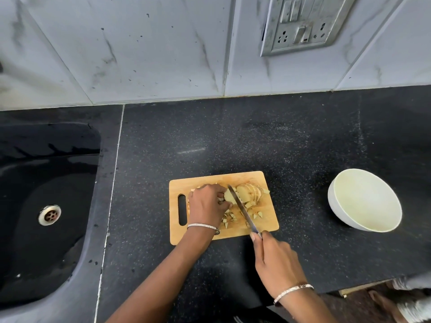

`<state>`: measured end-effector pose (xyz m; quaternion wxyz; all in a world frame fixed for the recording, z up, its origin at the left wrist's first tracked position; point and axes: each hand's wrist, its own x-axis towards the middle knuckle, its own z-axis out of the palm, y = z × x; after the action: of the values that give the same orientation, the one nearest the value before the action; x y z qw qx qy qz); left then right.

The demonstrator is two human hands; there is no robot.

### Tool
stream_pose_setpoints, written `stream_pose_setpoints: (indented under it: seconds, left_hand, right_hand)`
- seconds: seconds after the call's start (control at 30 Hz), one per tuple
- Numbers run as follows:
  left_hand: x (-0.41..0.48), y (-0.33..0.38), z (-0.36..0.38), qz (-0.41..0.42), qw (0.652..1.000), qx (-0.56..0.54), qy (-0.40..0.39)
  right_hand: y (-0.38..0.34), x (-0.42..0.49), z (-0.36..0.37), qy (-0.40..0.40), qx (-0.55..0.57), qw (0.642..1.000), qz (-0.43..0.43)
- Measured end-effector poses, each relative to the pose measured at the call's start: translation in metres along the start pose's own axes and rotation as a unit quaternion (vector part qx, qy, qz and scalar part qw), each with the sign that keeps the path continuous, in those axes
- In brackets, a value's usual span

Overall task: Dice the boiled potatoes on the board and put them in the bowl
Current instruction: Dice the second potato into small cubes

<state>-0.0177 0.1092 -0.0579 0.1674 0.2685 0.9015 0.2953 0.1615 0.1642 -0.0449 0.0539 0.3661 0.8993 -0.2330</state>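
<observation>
Steadies the potato (247,194) with the left hand (206,203), curling the fingers over its left end near the middle of the board (268,226). Grips the knife (242,208) by the handle in the right hand (277,264), with the forefinger stretched along the top toward the blade. Holds the blade on a slant, tip at the far side close by the left fingertips, heel toward the near right edge of the board. Crosses the potato there, between the held end and the fanned slices on its right. Hard to say from this height: either biting into the flesh or only resting on it.

Leaves small cubes (233,217) scattered over the near half of the board, on both sides of the blade, and none in the bowl (366,199). Keeps that bowl upright on the counter (233,141), well off to the right, apart from the board and nearer the right hand than the left.

Hinges, for the coming cut, on the potato's long axis: lying left to right across the board, with the blade set across it and the left fingertips just beside the tip. Probably calls for drawing those fingertips back leftward before pressing down. Judging by the uncut slices, about midway through the dicing, with the transfer rightward to the bowl not yet begun.
</observation>
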Motion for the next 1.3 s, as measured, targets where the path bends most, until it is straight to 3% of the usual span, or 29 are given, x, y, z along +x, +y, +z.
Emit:
stream_pose_setpoints:
  seconds: [0.57,0.8,1.3]
  left_hand:
    - [0.003,0.001,0.003,-0.023,1.0,0.0,-0.002]
    - [0.001,0.0,0.004,-0.021,1.0,0.003,0.012]
    - [-0.001,-0.003,-0.001,0.001,1.0,-0.004,0.025]
  right_hand:
    - [-0.011,0.022,0.017,-0.027,0.031,0.999,0.011]
    - [-0.022,0.026,0.016,-0.049,-0.02,0.998,0.04]
    - [0.007,-0.016,-0.01,-0.025,-0.011,0.999,0.028]
